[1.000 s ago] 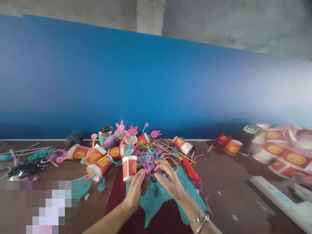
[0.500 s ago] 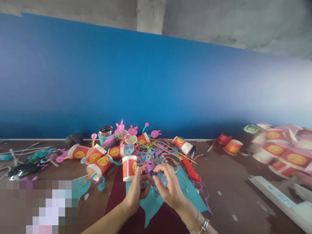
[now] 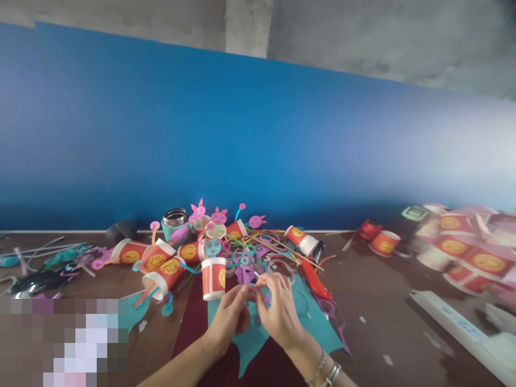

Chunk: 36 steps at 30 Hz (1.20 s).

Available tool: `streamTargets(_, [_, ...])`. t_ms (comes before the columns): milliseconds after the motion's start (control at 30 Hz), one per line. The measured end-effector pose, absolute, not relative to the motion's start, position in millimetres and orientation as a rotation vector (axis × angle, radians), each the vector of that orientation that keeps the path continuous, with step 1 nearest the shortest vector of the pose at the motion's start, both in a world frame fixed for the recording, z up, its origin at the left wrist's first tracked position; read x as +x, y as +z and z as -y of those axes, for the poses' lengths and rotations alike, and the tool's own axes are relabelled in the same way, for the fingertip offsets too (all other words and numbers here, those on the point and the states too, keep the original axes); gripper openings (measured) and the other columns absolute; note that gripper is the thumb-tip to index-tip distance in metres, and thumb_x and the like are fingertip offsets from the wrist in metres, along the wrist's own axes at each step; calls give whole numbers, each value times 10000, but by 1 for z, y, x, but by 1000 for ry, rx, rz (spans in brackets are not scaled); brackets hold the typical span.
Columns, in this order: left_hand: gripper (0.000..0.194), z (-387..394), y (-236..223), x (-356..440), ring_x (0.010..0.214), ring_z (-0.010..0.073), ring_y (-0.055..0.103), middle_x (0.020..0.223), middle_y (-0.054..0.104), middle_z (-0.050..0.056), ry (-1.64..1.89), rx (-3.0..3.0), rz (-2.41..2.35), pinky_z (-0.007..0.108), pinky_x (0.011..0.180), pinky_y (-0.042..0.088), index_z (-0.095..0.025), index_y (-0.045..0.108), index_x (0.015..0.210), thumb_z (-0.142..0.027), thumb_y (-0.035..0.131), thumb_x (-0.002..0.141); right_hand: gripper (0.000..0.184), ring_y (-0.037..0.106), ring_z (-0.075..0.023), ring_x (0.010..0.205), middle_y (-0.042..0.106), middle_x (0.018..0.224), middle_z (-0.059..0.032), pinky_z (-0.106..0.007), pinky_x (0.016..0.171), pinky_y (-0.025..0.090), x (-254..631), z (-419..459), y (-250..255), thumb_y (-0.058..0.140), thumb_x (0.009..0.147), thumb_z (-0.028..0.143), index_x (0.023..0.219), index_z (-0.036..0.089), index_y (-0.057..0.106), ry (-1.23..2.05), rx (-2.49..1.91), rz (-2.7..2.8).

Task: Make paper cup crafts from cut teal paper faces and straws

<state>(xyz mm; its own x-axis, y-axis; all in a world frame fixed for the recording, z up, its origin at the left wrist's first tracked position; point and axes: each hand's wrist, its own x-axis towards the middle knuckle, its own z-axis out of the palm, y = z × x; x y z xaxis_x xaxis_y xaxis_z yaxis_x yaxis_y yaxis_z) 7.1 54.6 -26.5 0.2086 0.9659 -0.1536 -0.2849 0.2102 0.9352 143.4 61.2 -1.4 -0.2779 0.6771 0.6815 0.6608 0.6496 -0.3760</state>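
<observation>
My left hand point(image 3: 230, 316) and my right hand point(image 3: 277, 307) meet over a blue paper sheet point(image 3: 250, 352), fingertips pinched close together. A thin bluish bit shows between them, too small and covered to name. Just beyond my left hand a red-and-white paper cup point(image 3: 214, 278) stands upside down. A blue round paper face point(image 3: 213, 248) rises above it, and a blue strip ending in a paper disc point(image 3: 244, 260) sticks out to its right. Purple paper scraps point(image 3: 245, 275) lie right behind my fingertips.
Several decorated cups point(image 3: 164, 274) lie at the left, near an open flask point(image 3: 174, 217). Behind my hands is a heap of coloured strips point(image 3: 266, 236). A red tool handle point(image 3: 316, 278), a stack of cups point(image 3: 467, 247) and a white power strip point(image 3: 447, 317) are to the right.
My hands have come closer, and the fingertips, apart before, now pinch together. The right hand has shifted slightly left. The cup and the other things stay where they were.
</observation>
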Motion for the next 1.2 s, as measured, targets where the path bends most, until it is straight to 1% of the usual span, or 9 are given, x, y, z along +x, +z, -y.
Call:
streamTargets(100, [457,-55,-26,7,309,42,294,372,430,-82,1070,938,-899,176,345,154,-149,556,837,-600,534,768,255,545,-208,804,591,843,-51,-368,745,410,142,-59,-2,482,809,52,1017,198,463,31,-1028,2021])
streamTargets(233, [416,-57,-25,5,343,39,299,413,417,-92,1105,821,-819,173,363,134,-167,536,845,-556,625,725,226,547,-209,829,590,856,-57,-379,782,428,140,-56,-1,487,817,95,1015,203,494,181,-980,1981])
streamTargets(367, [383,-57,-22,3,362,29,306,513,481,-67,1093,709,-749,180,365,107,-171,521,778,-512,674,699,71,563,-196,862,561,1016,-79,-339,772,477,142,-59,7,500,845,262,876,205,529,694,-996,1714])
streamTargets(533, [390,-56,-20,1,354,30,285,484,468,-46,1011,776,-668,199,359,88,-132,580,718,-512,667,705,269,574,-185,868,540,1161,-73,-289,735,492,151,-66,12,506,847,421,723,188,559,1196,-1046,1555])
streamTargets(667, [392,-55,-17,1,350,19,272,518,524,-18,988,822,-678,208,357,99,-111,608,670,-493,697,675,231,527,-232,1040,567,1121,-82,-317,824,463,156,-69,11,552,819,375,702,180,591,1211,-1015,1652])
streamTargets(767, [384,-55,-18,0,352,12,279,583,576,8,974,840,-678,213,362,97,-105,623,666,-480,706,669,195,533,-235,1030,557,1108,-89,-312,774,487,155,-67,13,560,796,332,679,179,590,1239,-1012,1664])
streamTargets(933, [428,-56,-22,-1,340,18,249,471,492,-24,942,876,-703,222,374,92,-84,662,690,-510,695,671,156,548,-235,1010,564,1086,-88,-305,705,515,153,-65,19,561,773,284,656,187,591,1203,-1037,1682])
streamTargets(1100, [390,-57,-25,-2,335,26,228,406,424,-56,946,839,-697,216,368,77,-112,616,647,-487,721,650,94,559,-223,1012,605,1038,-78,-364,900,432,152,-66,16,586,761,197,668,185,595,933,-1063,1814])
streamTargets(1200, [357,-59,-25,-3,334,29,205,360,362,-81,973,793,-690,211,375,67,-137,571,623,-456,726,663,42,553,-218,1014,609,1017,-68,-352,928,401,150,-66,12,604,732,157,715,192,588,804,-1052,1848])
